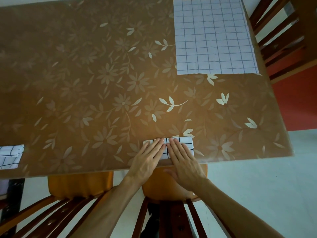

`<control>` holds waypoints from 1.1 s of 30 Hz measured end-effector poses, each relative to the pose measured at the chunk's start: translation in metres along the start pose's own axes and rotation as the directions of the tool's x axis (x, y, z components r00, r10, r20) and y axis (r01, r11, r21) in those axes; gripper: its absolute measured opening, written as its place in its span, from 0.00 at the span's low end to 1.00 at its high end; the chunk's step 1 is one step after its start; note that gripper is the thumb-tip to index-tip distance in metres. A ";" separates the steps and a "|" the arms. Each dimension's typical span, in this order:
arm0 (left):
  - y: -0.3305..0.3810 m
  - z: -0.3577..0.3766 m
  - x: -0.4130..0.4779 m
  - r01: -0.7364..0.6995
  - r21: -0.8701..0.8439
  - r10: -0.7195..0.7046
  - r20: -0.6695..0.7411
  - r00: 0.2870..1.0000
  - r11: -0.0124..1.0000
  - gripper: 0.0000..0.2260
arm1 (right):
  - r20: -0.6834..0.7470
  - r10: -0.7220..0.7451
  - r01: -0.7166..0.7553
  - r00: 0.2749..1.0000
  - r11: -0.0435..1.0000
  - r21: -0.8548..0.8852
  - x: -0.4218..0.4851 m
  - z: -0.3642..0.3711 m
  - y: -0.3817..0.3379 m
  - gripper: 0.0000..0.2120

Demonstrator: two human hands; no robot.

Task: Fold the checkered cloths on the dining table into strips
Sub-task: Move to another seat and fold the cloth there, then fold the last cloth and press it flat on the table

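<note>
A white checkered cloth folded into a short strip (187, 143) lies near the table's front edge. My left hand (148, 158) and my right hand (182, 158) both press flat on it with straight fingers, side by side, and hide most of it. A larger stack of flat checkered cloth (214, 35) lies spread at the far right corner. Folded checkered cloth (10, 156) sits at the left edge of the view, partly cut off.
The dining table (103, 74) carries a brown cover with a floral print. Two wooden chairs with orange cushions (80, 185) stand tucked at the front edge below my arms. Another wooden chair (283, 31) stands at the right side.
</note>
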State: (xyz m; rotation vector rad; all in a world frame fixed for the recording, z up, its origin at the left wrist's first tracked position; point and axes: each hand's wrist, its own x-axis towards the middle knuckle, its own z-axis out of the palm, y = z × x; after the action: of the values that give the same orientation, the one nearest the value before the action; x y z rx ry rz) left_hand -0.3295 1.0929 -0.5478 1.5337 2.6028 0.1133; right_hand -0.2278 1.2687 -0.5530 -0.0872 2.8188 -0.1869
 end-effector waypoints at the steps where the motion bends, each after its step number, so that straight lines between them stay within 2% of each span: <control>1: -0.001 0.001 -0.001 0.016 0.000 -0.016 0.027 1.000 1.000 0.24 | -0.005 0.007 -0.006 1.000 1.000 0.029 0.001 0.000 0.003 0.41; 4: -0.004 0.005 -0.013 0.108 -0.058 -0.099 0.139 0.985 0.992 0.25 | -0.012 0.044 -0.042 0.999 0.995 0.091 0.001 -0.004 0.016 0.43; 6: -0.001 0.004 -0.018 0.188 -0.086 -0.168 0.197 0.966 0.978 0.30 | -0.040 0.081 -0.077 0.996 0.992 0.101 -0.001 -0.006 0.026 0.43; 11: 0.011 -0.008 -0.014 0.298 -0.046 -0.279 0.239 0.930 0.954 0.34 | -0.027 0.134 -0.131 0.991 0.986 0.100 -0.003 -0.016 0.035 0.41; 17: 0.036 -0.057 -0.020 0.395 -0.167 -0.377 0.130 0.917 0.903 0.24 | -0.070 0.138 -0.120 0.988 0.969 0.217 -0.021 -0.059 0.022 0.27; 20: 0.063 -0.088 -0.033 0.449 -0.200 -0.430 0.133 0.893 0.871 0.17 | -0.040 0.166 -0.143 0.985 0.930 0.338 -0.048 -0.081 0.015 0.19; 23: 0.092 -0.115 -0.055 0.461 -0.212 -0.434 0.161 0.886 0.862 0.12 | -0.101 0.206 -0.144 0.973 0.892 0.429 -0.089 -0.100 0.005 0.14; 28: 0.138 -0.149 -0.093 0.471 -0.206 -0.438 0.188 0.879 0.857 0.10 | -0.084 0.305 -0.227 0.949 0.841 0.492 -0.167 -0.133 -0.005 0.15; 33: 0.179 -0.183 -0.100 0.501 -0.225 -0.451 0.241 0.859 0.836 0.11 | -0.018 0.357 -0.293 0.934 0.795 0.531 -0.232 -0.162 0.010 0.16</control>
State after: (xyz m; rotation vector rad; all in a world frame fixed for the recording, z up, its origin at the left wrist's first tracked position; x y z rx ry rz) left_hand -0.1518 1.0911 -0.3378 0.7312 2.5957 0.2689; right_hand -0.0589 1.3164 -0.3309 0.5488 2.7274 -0.8897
